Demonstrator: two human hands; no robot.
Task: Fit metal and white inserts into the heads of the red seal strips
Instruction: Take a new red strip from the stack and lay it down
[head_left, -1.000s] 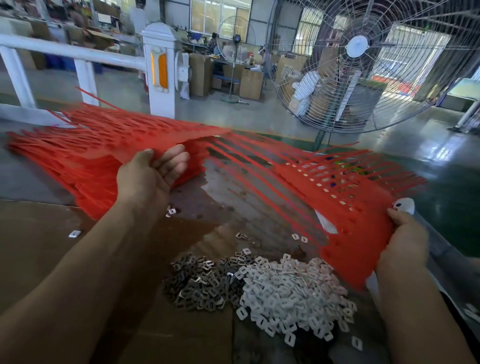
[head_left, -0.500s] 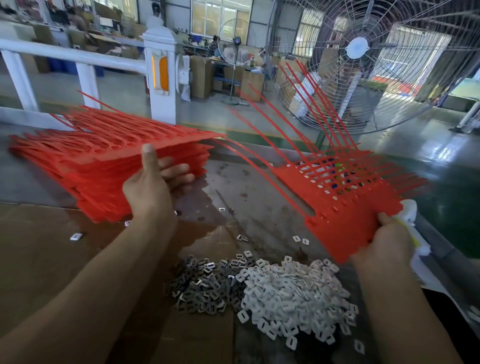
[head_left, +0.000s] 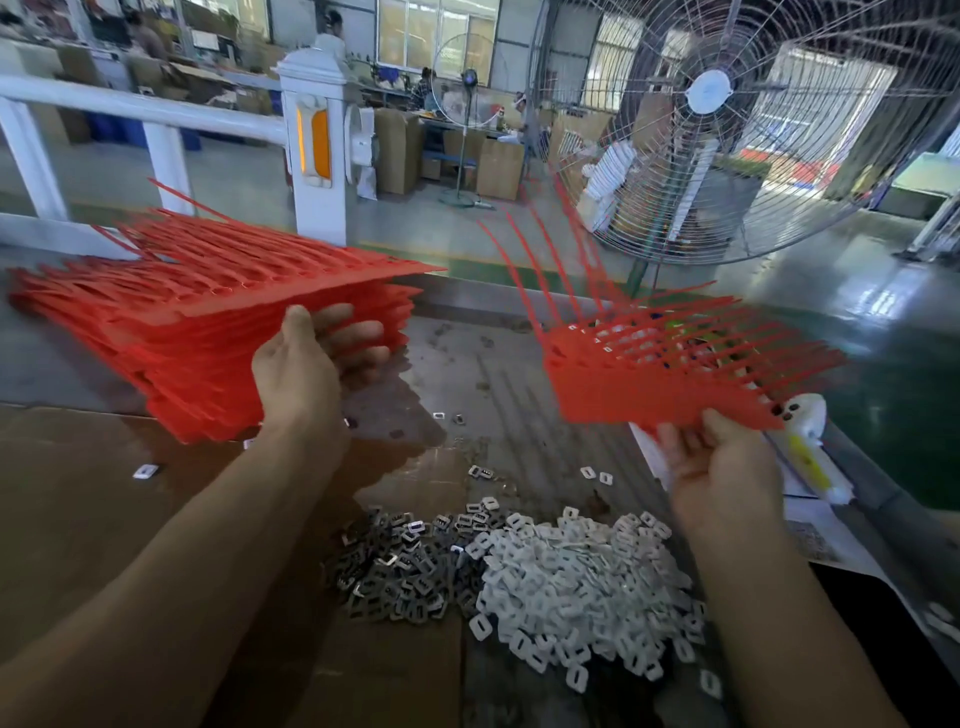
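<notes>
Hands (head_left: 306, 374) (head_left: 722, 467) holding red seal strips (head_left: 660, 379)

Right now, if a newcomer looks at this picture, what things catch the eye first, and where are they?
First the bright red plastic seal strips: a thick stack at the left, gripped by the left hand, and one comb-like sheet held up by the right hand. Next, two small heaps on the table in front: dark metal inserts beside white plastic inserts. Behind, at upper right, stands a large wire-caged fan.
</notes>
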